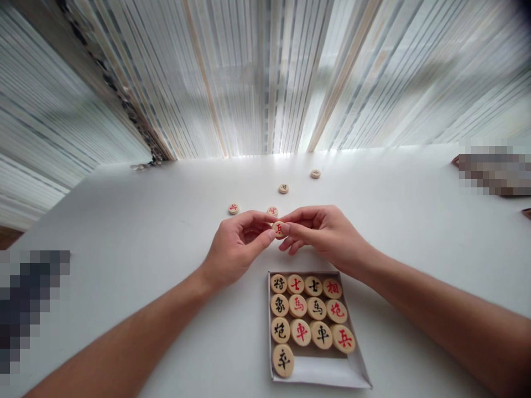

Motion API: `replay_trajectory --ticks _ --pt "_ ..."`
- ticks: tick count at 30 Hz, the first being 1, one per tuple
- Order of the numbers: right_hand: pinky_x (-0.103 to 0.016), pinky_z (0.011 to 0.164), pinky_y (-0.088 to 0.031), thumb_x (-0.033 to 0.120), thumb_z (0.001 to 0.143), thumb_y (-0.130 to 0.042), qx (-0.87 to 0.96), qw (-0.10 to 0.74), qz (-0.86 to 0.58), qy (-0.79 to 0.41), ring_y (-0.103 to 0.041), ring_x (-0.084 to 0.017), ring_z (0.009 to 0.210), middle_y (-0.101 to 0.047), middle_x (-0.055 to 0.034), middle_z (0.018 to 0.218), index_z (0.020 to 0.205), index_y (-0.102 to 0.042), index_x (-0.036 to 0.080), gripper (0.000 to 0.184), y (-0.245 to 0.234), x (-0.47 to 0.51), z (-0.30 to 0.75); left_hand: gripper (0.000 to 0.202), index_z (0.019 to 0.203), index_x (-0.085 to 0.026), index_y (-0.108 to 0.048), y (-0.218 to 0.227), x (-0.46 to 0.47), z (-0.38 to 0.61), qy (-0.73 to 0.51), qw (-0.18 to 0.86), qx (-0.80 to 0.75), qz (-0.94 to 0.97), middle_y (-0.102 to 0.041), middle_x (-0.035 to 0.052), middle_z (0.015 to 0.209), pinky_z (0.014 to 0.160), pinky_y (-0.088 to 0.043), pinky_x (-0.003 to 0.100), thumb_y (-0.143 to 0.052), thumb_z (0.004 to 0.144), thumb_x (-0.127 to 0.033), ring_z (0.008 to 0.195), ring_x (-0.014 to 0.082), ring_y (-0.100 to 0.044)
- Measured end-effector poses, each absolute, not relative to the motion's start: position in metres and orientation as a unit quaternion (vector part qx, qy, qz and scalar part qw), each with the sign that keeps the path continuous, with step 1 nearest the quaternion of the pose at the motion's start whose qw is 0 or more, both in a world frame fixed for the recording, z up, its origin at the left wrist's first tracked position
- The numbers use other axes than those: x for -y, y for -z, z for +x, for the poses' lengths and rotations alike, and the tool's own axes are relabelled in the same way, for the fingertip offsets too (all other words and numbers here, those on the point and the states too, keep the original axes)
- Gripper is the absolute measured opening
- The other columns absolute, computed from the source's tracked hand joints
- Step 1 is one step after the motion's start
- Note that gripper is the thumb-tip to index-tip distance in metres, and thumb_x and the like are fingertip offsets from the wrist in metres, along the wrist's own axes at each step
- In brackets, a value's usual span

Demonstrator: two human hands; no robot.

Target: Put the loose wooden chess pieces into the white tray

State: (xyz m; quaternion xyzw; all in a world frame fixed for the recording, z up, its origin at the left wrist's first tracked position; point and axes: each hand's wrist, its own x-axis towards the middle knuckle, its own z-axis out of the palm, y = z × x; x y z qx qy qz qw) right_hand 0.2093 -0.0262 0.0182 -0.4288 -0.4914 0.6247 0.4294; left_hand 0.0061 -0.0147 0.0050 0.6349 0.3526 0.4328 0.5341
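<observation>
Between the fingertips of my left hand (238, 243) and my right hand (321, 232) is a round wooden Chinese chess piece (279, 229) with a red character. Both hands pinch it above the table, just beyond a shallow white box (321, 381). Rows of chess pieces with red or black characters lie face up in the box. A black-marked piece (283, 360) sits alone in its nearest row, at the left. Just past my fingers lies a red-marked piece (272, 210), partly hidden by them.
Farther out on the white table (186, 199) lie another red-marked piece (233, 209) and two dark-marked pieces, one nearer (283, 188) and one farther right (315, 174). Striped curtains (232, 83) hang along the far edge. Blurred-out patches cover areas at left and right.
</observation>
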Motion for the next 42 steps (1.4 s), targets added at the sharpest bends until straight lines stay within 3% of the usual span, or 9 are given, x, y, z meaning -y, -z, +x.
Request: replay_trajectory --ticks 7,14,20,25,34,42 --pt "-0.025 0.064 -0.064 0.037 0.065 -0.1 0.49 0.437 -0.407 -0.635 -0.078 -0.018 0.07 -0.081 -0.0068 0.079 0.091 -0.081 0.014 0.04 -0.0133 0.0252 0.2113 0.021 0.107 -0.014 -0.081 -0.0056 0.0154 0.0071 -0.449 0.539 -0.347 0.623 -0.082 0.0085 0.101 0.088 -0.064 0.029 -0.083 0.089 -0.026 0.094 0.0186 -0.078" --pt "-0.028 0.06 -0.065 0.042 0.062 -0.101 0.496 0.435 -0.421 -0.622 -0.078 -0.02 0.066 -0.079 -0.0063 0.072 0.085 -0.079 0.014 0.042 -0.0126 0.0256 0.2122 0.02 0.105 -0.016 -0.084 -0.0099 0.0168 0.0087 -0.449 0.526 -0.342 0.637 -0.084 0.0094 0.102 0.091 -0.066 0.032 -0.084 0.087 -0.025 0.097 0.0225 -0.08" --pt "-0.034 0.074 -0.069 0.044 0.066 -0.1 0.475 0.436 -0.414 -0.643 -0.08 -0.022 0.073 -0.082 -0.0088 0.08 0.089 -0.081 0.014 0.042 -0.0139 0.0278 0.2113 0.029 0.11 -0.015 -0.081 -0.0073 0.0174 0.0082 -0.441 0.55 -0.335 0.625 -0.083 0.0106 0.105 0.089 -0.068 0.036 -0.088 0.083 -0.027 0.096 0.0236 -0.08" --pt "-0.033 0.079 -0.069 0.039 0.059 -0.103 0.442 0.433 -0.402 -0.676 -0.081 -0.021 0.076 -0.082 -0.0072 0.079 0.09 -0.084 0.015 0.044 -0.0187 0.0293 0.209 0.032 0.106 -0.013 -0.082 -0.0064 0.0168 0.0077 -0.449 0.572 -0.339 0.597 -0.083 0.0096 0.099 0.086 -0.069 0.034 -0.092 0.078 -0.024 0.091 0.0226 -0.08" --pt "-0.032 0.078 -0.068 0.042 0.071 -0.097 0.452 0.421 -0.409 -0.672 -0.083 -0.024 0.086 -0.084 -0.0106 0.089 0.095 -0.085 0.016 0.037 -0.0211 0.0302 0.212 0.026 0.106 -0.014 -0.083 -0.0133 0.0181 0.0081 -0.447 0.582 -0.35 0.582 -0.084 0.0106 0.103 0.086 -0.07 0.035 -0.088 0.083 -0.025 0.096 0.025 -0.081" --pt "-0.036 0.079 -0.07 0.04 0.057 -0.104 0.46 0.421 -0.408 -0.667 -0.081 -0.023 0.077 -0.083 -0.0083 0.081 0.093 -0.085 0.016 0.047 -0.0169 0.0291 0.2108 0.027 0.1 -0.015 -0.083 -0.0106 0.0193 0.0088 -0.457 0.557 -0.356 0.595 -0.084 0.0088 0.098 0.082 -0.07 0.032 -0.093 0.077 -0.025 0.087 0.0214 -0.08"
